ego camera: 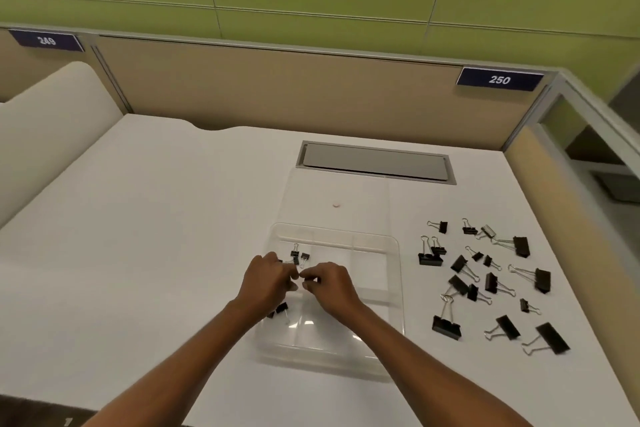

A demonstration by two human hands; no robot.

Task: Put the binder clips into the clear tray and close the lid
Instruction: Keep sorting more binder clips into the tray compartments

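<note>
So the clear tray (377, 243) is sat on the white table (156, 236), pretty much see-through, with faint divider ridges splitting it into compartments. Its lid (339, 191) is flipped open and laid flat behind it, toward the grey cable hatch (375, 163). A few small black binder clips (298, 255) with silver wire handles are already dropped in the far-left compartment, and a couple more (281, 308) can be seen in the near-left one, partly hidden under a wrist.

Both hands are held over the left half of the tray, fingertips nearly touching. The left hand (266, 279) and right hand (329, 284) are each curled in narrow, pinch style, but what's actually being gripped can't really be made out; it's too blurry there.

The rest of the clips (485, 281) are scattered on the table just right of the tray, a mix of small and bigger ones, all black bodies with wire loops, lying at every angle.
</note>
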